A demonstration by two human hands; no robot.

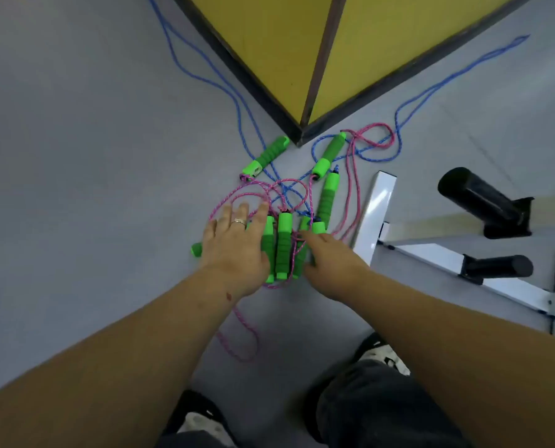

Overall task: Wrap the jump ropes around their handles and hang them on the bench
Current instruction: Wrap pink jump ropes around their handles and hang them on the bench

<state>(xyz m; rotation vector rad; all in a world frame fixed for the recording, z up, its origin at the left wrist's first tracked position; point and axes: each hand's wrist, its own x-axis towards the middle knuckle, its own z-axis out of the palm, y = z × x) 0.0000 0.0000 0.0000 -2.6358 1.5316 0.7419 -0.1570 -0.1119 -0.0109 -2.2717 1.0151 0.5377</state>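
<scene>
Several green foam handles lie tangled with pink rope [289,185] and blue rope [398,118] on the grey floor. My left hand [237,244] lies flat with straight fingers over a green handle [197,248] and the pink loops. My right hand [327,257] reaches onto the cluster of upright-lying handles [284,247]; its fingers are hidden, so its grip is unclear. Two more handles lie further away, one [268,155] at the wall corner and one [329,155] beside it. A long handle [327,195] lies at the right of the pile.
The white metal bench frame [373,208] with black padded rollers [476,195] stands right of the pile. A yellow wall corner with a dark skirting [298,134] juts in from above. My knees and shoes are at the bottom edge.
</scene>
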